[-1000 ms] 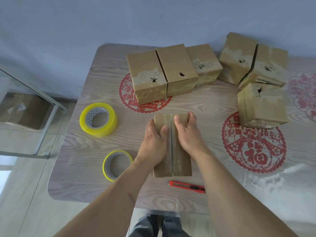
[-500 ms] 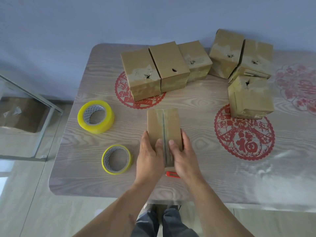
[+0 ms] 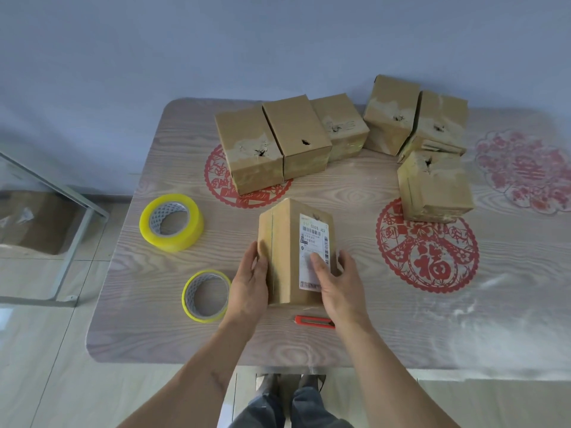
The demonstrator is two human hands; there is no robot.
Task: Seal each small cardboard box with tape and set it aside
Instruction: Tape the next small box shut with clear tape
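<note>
A small cardboard box lies in front of me on the table, a white shipping label facing up and its taped seam turned to the left side. My left hand holds the box's left side, thumb on the near left edge. My right hand grips the right side, thumb lying across the label. A thick yellow tape roll sits to the left, and a thinner yellow roll lies nearer, just left of my left hand. A red utility knife lies below the box.
Several taped cardboard boxes stand along the far side: a row of three at the middle and three more at the right. Red paper-cut decorations mark the wooden table. A glass table stands to the left.
The box has been rolled a quarter turn: the taped seam, on top before, now faces left and the label faces up. Both hands shifted from pressing the top to holding the sides.
</note>
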